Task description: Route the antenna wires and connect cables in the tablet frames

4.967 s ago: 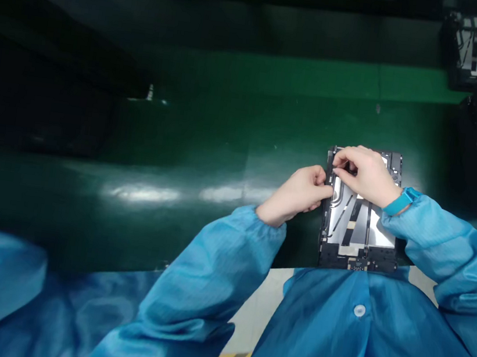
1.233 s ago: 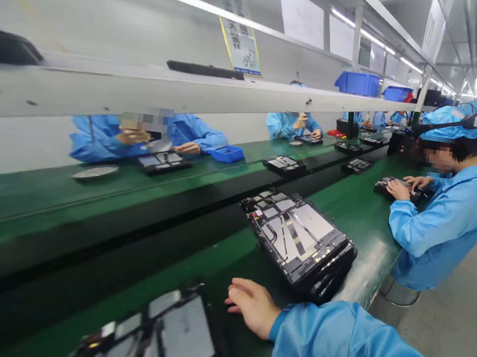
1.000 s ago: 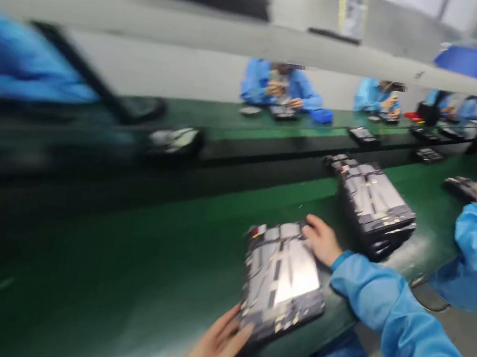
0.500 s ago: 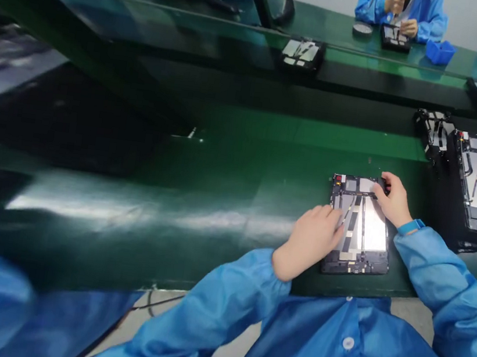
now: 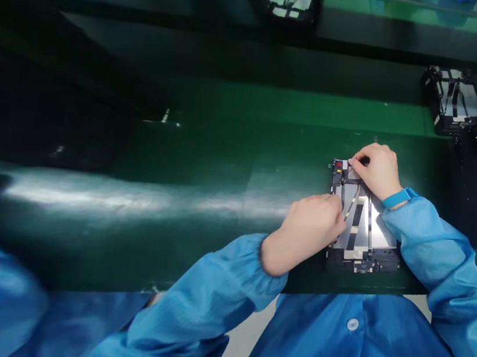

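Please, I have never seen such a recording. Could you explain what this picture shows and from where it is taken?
The camera sits on a person's head and looks down, so you see that person's own arms in blue sleeves. No machine, only bare hands. On the green surface lies an opened tablet, inner parts facing up. The left hand rests on its left edge; the right hand, wearing a blue wristband, has its fingertips at the top left corner. Whether they pinch anything is hidden. More similar devices lie at the far right.
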Demonstrator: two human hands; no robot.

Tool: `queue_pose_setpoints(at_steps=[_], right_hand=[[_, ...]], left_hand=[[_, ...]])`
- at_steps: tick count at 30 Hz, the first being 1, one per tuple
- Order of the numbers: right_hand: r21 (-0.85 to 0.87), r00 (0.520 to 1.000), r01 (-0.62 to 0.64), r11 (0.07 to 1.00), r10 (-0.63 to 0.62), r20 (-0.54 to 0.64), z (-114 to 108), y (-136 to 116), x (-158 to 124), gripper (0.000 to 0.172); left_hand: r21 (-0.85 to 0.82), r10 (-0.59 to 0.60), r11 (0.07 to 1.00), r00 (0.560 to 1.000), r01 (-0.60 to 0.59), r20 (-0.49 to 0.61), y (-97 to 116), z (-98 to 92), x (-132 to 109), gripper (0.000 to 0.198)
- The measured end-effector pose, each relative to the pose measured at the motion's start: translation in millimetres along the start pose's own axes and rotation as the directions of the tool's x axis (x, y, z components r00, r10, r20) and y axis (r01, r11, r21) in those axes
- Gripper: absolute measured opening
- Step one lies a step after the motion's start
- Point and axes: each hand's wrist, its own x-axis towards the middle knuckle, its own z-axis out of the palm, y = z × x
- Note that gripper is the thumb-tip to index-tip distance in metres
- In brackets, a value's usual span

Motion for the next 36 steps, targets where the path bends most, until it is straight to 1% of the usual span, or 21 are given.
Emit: queue_pose_setpoints(at_steps=[2, 4, 6, 8, 9, 10, 12, 15, 17, 19, 22, 24, 26, 31, 36], right_hand=[[0.049, 0.999, 0.015, 0.999, -0.012, -0.053, -3.3, 5.0, -7.1, 0.010], [0.079, 0.998, 0.014, 0.997, -0.009, -0.070, -8.3, 8.2, -17.1, 0.011], [0.107, 0.997, 0.036, 0.994, -0.029, -0.069, -12.9, 9.0, -29.7, 0.011], [0.137, 0.992, 0.105, 0.985, -0.094, -0.089, -15.7, 8.4, -43.1, 0.011], [0.148, 0.985, 0.148, 0.978, -0.133, -0.106, -16.1, 8.0, -49.2, 0.013], [0.152, 0.978, 0.186, 0.971, -0.168, -0.126, -15.9, 7.7, -54.4, 0.014], [0.147, 0.965, 0.229, 0.962, -0.204, -0.167, -13.5, 7.7, -60.4, 0.013], [0.132, 0.962, 0.212, 0.968, -0.184, -0.201, -8.4, 7.6, -59.5, 0.010], [0.107, 0.965, 0.194, 0.975, -0.171, -0.198, -6.8, 5.7, -58.0, 0.010], [0.063, 0.964, 0.211, 0.975, -0.197, -0.180, -8.6, 2.4, -61.2, 0.010], [0.033, 0.954, 0.268, 0.963, -0.260, -0.149, -15.3, -2.3, -75.7, 0.012], [0.066, 0.952, 0.285, 0.956, -0.275, -0.132, -19.1, -3.0, -86.6, 0.012], [0.115, 0.954, 0.286, 0.951, -0.271, -0.127, -20.4, -1.0, -93.8, 0.011], [0.189, 0.961, 0.271, 0.944, -0.255, -0.103, -17.2, 5.2, -94.1, 0.008], [0.223, 0.973, 0.229, 0.948, -0.222, -0.055, -17.7, 4.2, -91.6, 0.010]], left_hand=[[-0.097, -0.053, 0.994, 0.997, 0.048, -0.056, -12.7, 7.1, -9.1, 0.012], [-0.216, -0.139, 0.970, 0.985, 0.114, -0.101, -25.4, 15.8, -15.5, 0.008], [-0.302, -0.211, 0.937, 0.973, 0.175, -0.092, -36.4, 24.4, -17.8, 0.008], [-0.328, -0.224, 0.924, 0.973, 0.196, -0.048, -44.4, 31.1, -15.2, 0.010], [-0.335, -0.212, 0.923, 0.976, 0.187, -0.040, -46.9, 33.2, -12.1, 0.009], [-0.352, -0.198, 0.921, 0.979, 0.167, -0.054, -48.6, 34.3, -7.7, 0.007], [-0.431, -0.171, 0.897, 0.976, 0.099, -0.133, -49.9, 33.7, 4.0, 0.004], [-0.602, -0.139, 0.797, 0.959, -0.041, -0.249, -50.2, 29.0, 25.4, 0.008], [-0.681, -0.111, 0.723, 0.955, -0.113, -0.276, -51.2, 26.5, 38.4, 0.008], [-0.733, -0.058, 0.662, 0.965, -0.156, -0.257, -53.5, 26.1, 47.7, 0.008], [-0.824, 0.019, 0.542, 0.983, -0.162, -0.181, -58.9, 28.9, 53.8, 0.008], [-0.878, 0.045, 0.457, 0.990, -0.139, -0.133, -62.4, 31.3, 54.0, 0.011], [-0.908, 0.072, 0.403, 0.993, -0.116, -0.095, -64.8, 32.7, 53.3, 0.014], [-0.937, 0.103, 0.337, 0.993, -0.092, -0.060, -67.3, 29.8, 52.4, 0.017], [-0.953, 0.152, 0.301, 0.988, -0.013, 0.034, -71.0, 23.1, 53.7, 0.019]])
